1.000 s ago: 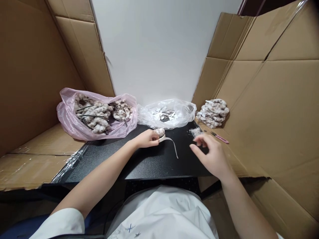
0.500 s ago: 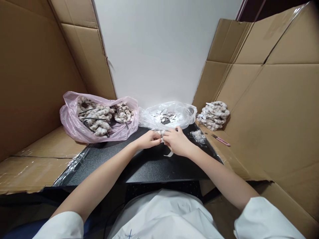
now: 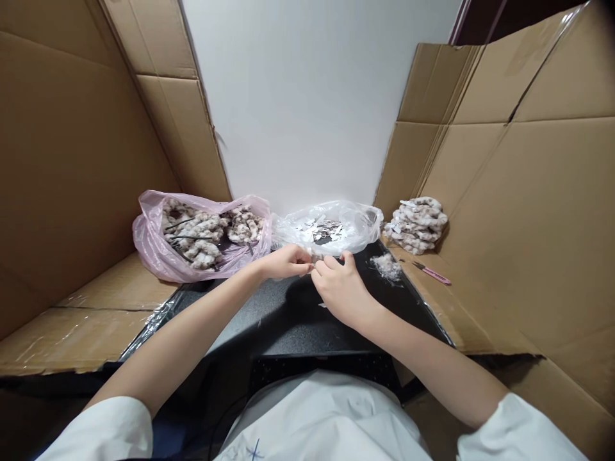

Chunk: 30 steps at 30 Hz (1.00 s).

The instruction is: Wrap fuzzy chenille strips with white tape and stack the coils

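Note:
Both hands meet above the black tabletop (image 3: 293,330), in front of a clear plastic bag (image 3: 358,230) with small white tags and metal pieces in it. My left hand (image 3: 288,261) is closed, thumb and fingers pinched on a fluffy whitish-brown piece (image 3: 314,253) that is mostly hidden. My right hand (image 3: 339,282) has its fingers bent round the other side of the same fluffy piece, touching the left fingertips. A small white scrap (image 3: 323,305) lies beneath the right hand.
On the left, a pink plastic bag (image 3: 166,266) holds fluffy pieces and dark strips. At the right are a stack of fluffy loops (image 3: 418,224), a tuft of loose fluff (image 3: 387,266) and a pink-handled tool (image 3: 436,275). Cardboard walls (image 3: 538,211) stand on both sides.
My right hand has turned so that its back faces up more, and it covers more of the fluffy piece. The white strip below it shows less. The camera view has shifted slightly.

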Each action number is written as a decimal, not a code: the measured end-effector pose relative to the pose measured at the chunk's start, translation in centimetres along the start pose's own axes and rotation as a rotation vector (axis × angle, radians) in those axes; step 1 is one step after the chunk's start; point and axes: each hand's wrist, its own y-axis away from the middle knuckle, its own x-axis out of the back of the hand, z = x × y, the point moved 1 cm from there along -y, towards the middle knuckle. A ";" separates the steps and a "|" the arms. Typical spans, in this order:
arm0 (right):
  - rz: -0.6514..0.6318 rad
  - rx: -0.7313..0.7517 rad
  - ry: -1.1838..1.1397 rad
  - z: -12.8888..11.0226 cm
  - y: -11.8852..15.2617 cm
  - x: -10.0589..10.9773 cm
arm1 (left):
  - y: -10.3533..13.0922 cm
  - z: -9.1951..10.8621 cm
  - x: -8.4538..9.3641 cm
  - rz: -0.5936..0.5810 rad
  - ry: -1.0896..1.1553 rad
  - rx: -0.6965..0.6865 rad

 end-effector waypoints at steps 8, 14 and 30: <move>-0.009 -0.124 -0.305 1.8 1.0 1.0 | 3.5 -1.5 4.7 0.147 -0.219 0.120; 0.007 -0.211 -0.911 4.3 0.4 0.3 | 4.5 -4.3 0.2 0.096 -0.612 0.150; 0.153 -0.557 -1.776 6.3 -1.0 -7.4 | 4.6 -5.0 0.8 0.324 -0.346 0.311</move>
